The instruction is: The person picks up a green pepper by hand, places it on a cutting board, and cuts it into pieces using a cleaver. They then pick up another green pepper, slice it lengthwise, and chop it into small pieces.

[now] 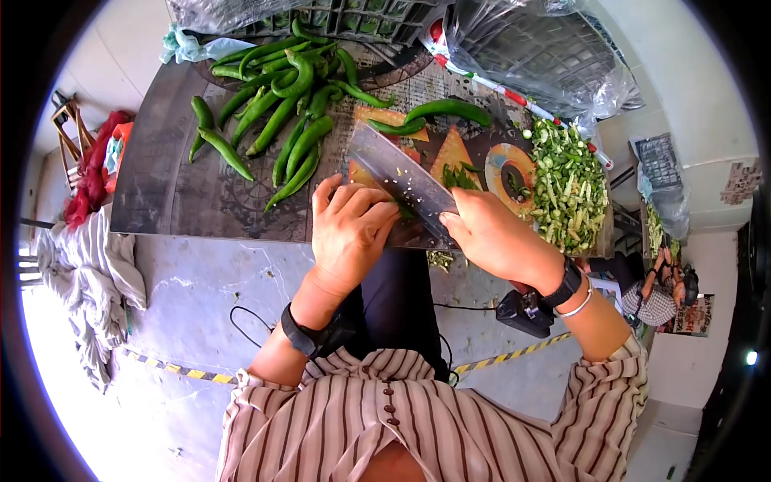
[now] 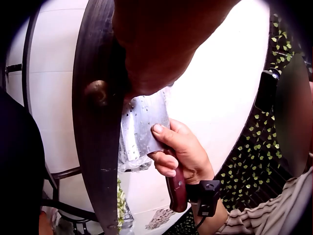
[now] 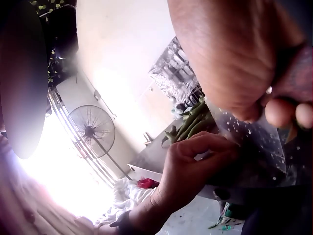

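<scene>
My right hand (image 1: pixel 502 233) grips a cleaver by its dark red handle (image 2: pixel 177 191), thumb pressed on the side of the broad blade (image 1: pixel 401 173). Bits of chopped pepper cling to the steel. Just left of the blade, my left hand (image 1: pixel 353 229) bends its fingers down over a green chili pepper at the table's near edge. That pepper is mostly hidden by the fingers and blade. Whole green chili peppers (image 1: pixel 277 120) lie heaped at the back left, and two more (image 1: pixel 448 111) sit beyond the cleaver. Chopped pepper (image 1: pixel 566 189) is piled at the right end of the table (image 1: pixel 173 177).
Behind the peppers stands a black plastic crate (image 1: pixel 353 22), with clear plastic wrapping (image 1: pixel 546 56) beside it. A red and white striped pole (image 1: pixel 514 95) borders the chopped pile. Off to the right another person (image 1: pixel 662 297) bends over chopped greens. A fan (image 3: pixel 90 131) stands farther off.
</scene>
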{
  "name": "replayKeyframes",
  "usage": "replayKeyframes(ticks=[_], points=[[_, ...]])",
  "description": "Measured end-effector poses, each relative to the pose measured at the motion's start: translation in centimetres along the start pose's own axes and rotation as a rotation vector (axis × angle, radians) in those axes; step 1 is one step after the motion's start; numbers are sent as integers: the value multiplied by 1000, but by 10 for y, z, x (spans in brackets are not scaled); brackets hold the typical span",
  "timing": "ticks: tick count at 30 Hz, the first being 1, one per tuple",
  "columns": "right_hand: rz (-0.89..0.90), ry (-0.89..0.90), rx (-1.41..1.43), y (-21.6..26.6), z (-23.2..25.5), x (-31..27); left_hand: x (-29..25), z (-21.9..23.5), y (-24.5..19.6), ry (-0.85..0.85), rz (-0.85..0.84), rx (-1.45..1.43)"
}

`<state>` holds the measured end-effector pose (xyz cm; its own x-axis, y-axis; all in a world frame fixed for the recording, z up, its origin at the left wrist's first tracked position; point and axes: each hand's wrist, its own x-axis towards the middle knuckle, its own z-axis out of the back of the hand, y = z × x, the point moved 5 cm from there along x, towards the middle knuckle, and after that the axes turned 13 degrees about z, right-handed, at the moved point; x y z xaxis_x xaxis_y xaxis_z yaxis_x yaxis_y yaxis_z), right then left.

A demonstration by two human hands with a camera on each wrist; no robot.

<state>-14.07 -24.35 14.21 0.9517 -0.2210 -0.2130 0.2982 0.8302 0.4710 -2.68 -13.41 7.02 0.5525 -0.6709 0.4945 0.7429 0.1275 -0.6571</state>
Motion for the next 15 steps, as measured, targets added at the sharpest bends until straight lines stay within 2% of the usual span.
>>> replayKeyframes(ticks=[3,11,15], points=[[-32,13,38,0,0,4,-1,-1,2,11,0,-10],[115,-152,-24,3,-6,10,2,0,0,15,-24,2],[102,-171,-1,-1,-6,4,3,-1,-6,-19,-65,2]])
